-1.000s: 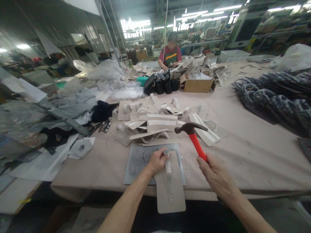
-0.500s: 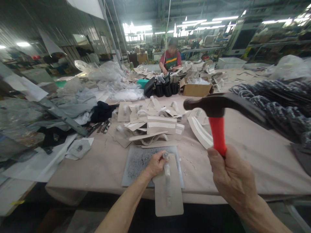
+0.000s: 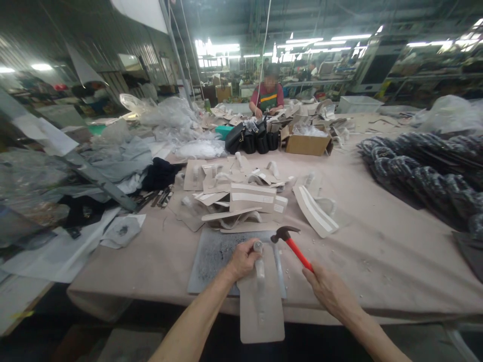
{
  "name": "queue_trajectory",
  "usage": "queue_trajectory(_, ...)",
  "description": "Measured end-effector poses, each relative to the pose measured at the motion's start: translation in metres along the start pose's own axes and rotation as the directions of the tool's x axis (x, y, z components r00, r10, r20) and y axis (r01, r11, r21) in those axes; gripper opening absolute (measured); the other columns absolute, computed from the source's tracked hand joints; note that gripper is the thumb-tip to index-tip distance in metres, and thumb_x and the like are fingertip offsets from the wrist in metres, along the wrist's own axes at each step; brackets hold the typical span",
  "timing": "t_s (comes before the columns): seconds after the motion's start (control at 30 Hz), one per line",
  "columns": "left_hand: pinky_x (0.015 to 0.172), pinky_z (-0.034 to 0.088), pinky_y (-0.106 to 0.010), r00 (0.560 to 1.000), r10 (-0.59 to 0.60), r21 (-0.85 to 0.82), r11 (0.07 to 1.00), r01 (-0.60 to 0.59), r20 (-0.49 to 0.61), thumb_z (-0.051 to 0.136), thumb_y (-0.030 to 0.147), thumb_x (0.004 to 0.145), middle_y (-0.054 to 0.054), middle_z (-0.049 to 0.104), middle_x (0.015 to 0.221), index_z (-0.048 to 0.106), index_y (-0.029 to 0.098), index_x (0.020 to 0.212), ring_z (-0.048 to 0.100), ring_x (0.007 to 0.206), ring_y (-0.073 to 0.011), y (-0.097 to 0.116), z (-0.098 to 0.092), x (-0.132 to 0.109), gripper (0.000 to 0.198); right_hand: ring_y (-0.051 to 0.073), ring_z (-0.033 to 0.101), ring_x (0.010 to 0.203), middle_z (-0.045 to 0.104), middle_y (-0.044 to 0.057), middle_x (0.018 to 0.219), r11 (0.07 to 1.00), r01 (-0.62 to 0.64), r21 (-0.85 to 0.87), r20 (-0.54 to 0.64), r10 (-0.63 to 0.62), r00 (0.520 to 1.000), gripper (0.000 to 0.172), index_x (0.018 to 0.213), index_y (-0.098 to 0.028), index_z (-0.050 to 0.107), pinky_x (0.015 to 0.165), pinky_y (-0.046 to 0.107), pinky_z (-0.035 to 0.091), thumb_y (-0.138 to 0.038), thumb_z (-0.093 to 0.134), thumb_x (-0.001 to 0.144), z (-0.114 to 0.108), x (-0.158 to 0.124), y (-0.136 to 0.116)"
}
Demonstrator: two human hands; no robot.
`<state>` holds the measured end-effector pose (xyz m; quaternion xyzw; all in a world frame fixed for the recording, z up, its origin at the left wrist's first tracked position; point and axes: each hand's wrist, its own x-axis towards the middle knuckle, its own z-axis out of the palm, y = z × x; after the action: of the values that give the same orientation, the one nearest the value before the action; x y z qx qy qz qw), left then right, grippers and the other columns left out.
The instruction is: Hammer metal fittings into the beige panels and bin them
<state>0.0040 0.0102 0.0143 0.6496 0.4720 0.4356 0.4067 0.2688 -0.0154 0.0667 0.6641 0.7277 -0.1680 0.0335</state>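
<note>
My left hand [image 3: 244, 259] pinches the top end of a plastic-wrapped strap on a beige panel [image 3: 262, 311]. A round metal piece [image 3: 258, 245] shows at that end beside my thumb. The panel lies partly over a grey slab [image 3: 211, 251], and its lower part sticks out past the table edge. In my right hand [image 3: 324, 284] is a claw hammer [image 3: 300, 252] with a red handle. Its dark head is just right of the metal piece, apart from it.
Several beige panels with wrapped straps [image 3: 252, 197] are piled beyond the slab. Dark plastic-wrapped pieces [image 3: 407, 171] lie at right. Black bags [image 3: 251, 138] and a cardboard box [image 3: 307, 145] stand farther back, near a co-worker [image 3: 267, 95]. Small bits [image 3: 287, 274] dot the tablecloth.
The hammer has come down and left from its raised position near the camera to beside the strap end. My left hand keeps its hold on the panel in nearly the same place.
</note>
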Motion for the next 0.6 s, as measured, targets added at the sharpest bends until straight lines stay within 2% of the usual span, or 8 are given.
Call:
queue_trajectory(0.07,0.069,0.041,-0.024,1.0,-0.005,-0.002,1.0,0.005,-0.001,0.058,0.015,0.079,0.0,0.062,0.078,0.067,0.017,0.089,0.055,0.073,-0.0153,0.0,0.0,0.0,0.014,0.027,0.065,0.075,0.067,0.012,0.081,0.997,-0.056,-0.056,-0.017,0.055,0.998,0.03,0.092,-0.016,0.057,0.063,0.035,0.04,-0.032,0.034,0.101,0.01,0.01,0.007)
queue_trajectory(0.13,0.069,0.042,-0.024,1.0,-0.003,-0.008,1.0,0.003,-0.004,0.058,0.016,0.08,0.0,0.062,0.078,0.067,0.018,0.089,0.055,0.072,-0.0152,-0.001,-0.001,0.0,0.013,0.033,0.065,0.091,0.066,0.02,0.103,0.994,-0.031,-0.105,-0.124,0.017,0.992,0.027,0.105,-0.011,0.058,0.073,0.041,0.045,-0.028,0.038,0.098,0.017,0.013,0.002)
queue_trajectory(0.2,0.071,0.043,-0.024,1.0,0.0,-0.027,1.0,0.0,-0.008,0.059,0.016,0.08,0.0,0.064,0.08,0.067,0.018,0.09,0.056,0.074,-0.0154,-0.003,-0.001,0.0,0.013,0.034,0.06,0.105,0.059,0.023,0.122,0.993,0.096,-0.068,-0.264,-0.111,0.958,0.033,0.12,-0.009,0.055,0.084,0.045,0.046,-0.027,0.041,0.096,0.022,0.007,-0.018)
queue_trajectory(0.27,0.073,0.045,-0.025,1.0,-0.002,-0.042,0.999,0.001,-0.015,0.059,0.016,0.078,-0.001,0.066,0.083,0.068,0.018,0.093,0.059,0.076,-0.0161,-0.006,-0.001,0.0,0.017,0.03,0.06,0.107,0.06,0.019,0.123,0.961,0.267,0.072,-0.318,-0.231,0.92,0.041,0.131,-0.012,0.049,0.088,0.042,0.048,-0.033,0.042,0.097,0.03,-0.005,-0.048)
queue_trajectory(0.33,0.075,0.047,-0.026,1.0,0.001,-0.043,0.999,-0.002,-0.024,0.061,0.016,0.076,-0.002,0.068,0.086,0.068,0.018,0.095,0.061,0.078,-0.0169,-0.008,0.0,0.001,0.02,0.027,0.064,0.102,0.064,0.016,0.117,0.901,0.366,0.233,-0.247,-0.309,0.918,0.047,0.138,-0.013,0.043,0.085,0.039,0.051,-0.038,0.041,0.098,0.042,-0.016,-0.08)
queue_trajectory(0.43,0.074,0.048,-0.026,0.997,-0.032,-0.114,0.993,0.024,-0.066,0.068,0.02,0.073,-0.002,0.07,0.084,0.069,0.017,0.094,0.062,0.076,-0.0174,-0.012,0.003,0.005,0.021,0.028,0.067,0.095,0.067,0.017,0.112,0.894,0.342,0.289,-0.098,-0.327,0.94,0.05,0.142,-0.009,0.039,0.079,0.038,0.051,-0.028,0.037,0.096,0.061,-0.021,-0.115)
queue_trajectory(0.5,0.071,0.049,-0.026,0.982,-0.11,-0.248,0.966,0.069,-0.156,0.071,0.027,0.072,-0.003,0.07,0.081,0.068,0.016,0.091,0.063,0.074,-0.0172,-0.013,0.004,0.008,0.022,0.028,0.068,0.092,0.068,0.019,0.106,0.912,0.287,0.293,-0.052,-0.285,0.957,0.047,0.138,-0.006,0.043,0.079,0.039,0.05,-0.023,0.034,0.096,0.067,-0.019,-0.123)
queue_trajectory(0.6,0.07,0.049,-0.025,0.918,-0.237,-0.41,0.907,0.093,-0.318,0.072,0.034,0.074,-0.005,0.072,0.083,0.066,0.015,0.091,0.065,0.074,-0.0168,-0.013,-0.001,0.009,0.026,0.026,0.066,0.088,0.069,0.014,0.096,0.874,0.232,0.427,-0.035,-0.24,0.97,0.047,0.136,-0.008,0.047,0.079,0.037,0.048,-0.027,0.039,0.094,0.06,-0.013,-0.115)
